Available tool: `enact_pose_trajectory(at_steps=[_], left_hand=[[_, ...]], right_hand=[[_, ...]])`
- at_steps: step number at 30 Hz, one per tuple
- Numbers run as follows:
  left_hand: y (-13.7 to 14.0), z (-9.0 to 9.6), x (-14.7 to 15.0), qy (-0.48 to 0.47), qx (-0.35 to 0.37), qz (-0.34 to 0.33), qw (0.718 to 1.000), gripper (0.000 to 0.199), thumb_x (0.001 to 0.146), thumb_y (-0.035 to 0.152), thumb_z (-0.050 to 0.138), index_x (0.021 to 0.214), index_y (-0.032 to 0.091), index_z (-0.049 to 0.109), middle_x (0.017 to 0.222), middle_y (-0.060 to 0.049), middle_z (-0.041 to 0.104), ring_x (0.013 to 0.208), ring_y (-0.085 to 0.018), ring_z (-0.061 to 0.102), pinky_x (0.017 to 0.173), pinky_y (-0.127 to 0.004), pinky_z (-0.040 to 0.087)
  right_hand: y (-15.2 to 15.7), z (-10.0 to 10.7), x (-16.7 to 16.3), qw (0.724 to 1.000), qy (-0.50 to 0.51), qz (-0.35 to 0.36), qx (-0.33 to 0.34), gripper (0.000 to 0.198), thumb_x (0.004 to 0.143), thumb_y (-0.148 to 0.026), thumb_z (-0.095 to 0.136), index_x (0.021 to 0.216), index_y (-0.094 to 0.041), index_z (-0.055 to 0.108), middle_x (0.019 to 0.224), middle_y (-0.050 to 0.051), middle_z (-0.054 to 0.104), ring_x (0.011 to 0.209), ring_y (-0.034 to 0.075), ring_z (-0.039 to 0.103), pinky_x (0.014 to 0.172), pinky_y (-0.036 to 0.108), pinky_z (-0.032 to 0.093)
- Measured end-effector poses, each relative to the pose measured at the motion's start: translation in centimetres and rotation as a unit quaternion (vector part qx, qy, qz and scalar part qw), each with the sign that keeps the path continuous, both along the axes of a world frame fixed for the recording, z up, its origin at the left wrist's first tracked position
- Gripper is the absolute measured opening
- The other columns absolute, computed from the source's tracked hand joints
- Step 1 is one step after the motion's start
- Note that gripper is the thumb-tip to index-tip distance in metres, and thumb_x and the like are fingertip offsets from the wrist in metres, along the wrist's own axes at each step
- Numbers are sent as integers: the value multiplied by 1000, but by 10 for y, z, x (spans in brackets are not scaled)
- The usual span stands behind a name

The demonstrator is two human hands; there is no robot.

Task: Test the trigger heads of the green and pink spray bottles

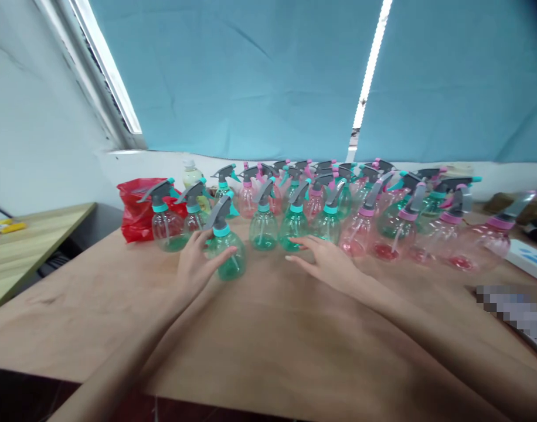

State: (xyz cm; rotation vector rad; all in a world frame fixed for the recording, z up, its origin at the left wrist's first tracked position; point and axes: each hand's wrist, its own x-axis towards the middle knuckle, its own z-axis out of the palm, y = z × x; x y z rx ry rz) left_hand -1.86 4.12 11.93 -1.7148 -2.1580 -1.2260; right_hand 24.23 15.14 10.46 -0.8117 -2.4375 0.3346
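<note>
My left hand [199,266] is closed round a green spray bottle [230,258] with a turquoise collar and grey trigger head, which stands a little in front of the row. To the right, my right hand [323,258] is open, thumb and fingers apart, close in front of another green spray bottle [294,225]. I cannot tell whether its fingertips touch that bottle. A further green spray bottle [264,228] stands between the two hands. Beyond my right hand are several pink spray bottles [359,231] with pink collars.
More green and pink spray bottles crowd the back of the wooden table [259,340]. A red plastic bag [136,214] and a pale capped bottle [191,174] stand at the back left. At the right lies a white-and-blue box [527,258]; a second table [40,237] is at the left.
</note>
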Motion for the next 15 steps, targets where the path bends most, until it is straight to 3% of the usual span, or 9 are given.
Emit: enact_pose_trajectory(at_steps=[5,10,15], left_hand=[[17,2,-10,-13,2,2,1000,61,76,55,64,120,15,53,119,-14,61,106,-29,60,91,-43,48],[33,0,-14,-29,23,5,999,66,74,49,69,125,12,49,125,-17,60,114,-31,58,95,-45,47],[43,1,-17,-42,13,-9,999,68,75,46,69,127,7,48,127,-20,59,116,-31,57,98,-42,45]], right_hand=[[15,12,-45,997,57,-34,-36,55,88,-46,53,134,-16,48,117,13,65,94,27,66,87,44,49],[27,19,-74,994,66,-83,-38,63,85,-44,57,135,-8,47,121,19,63,112,33,58,91,44,46],[27,27,-83,990,43,-100,-91,75,85,-48,56,139,0,38,102,22,69,94,35,66,77,44,50]])
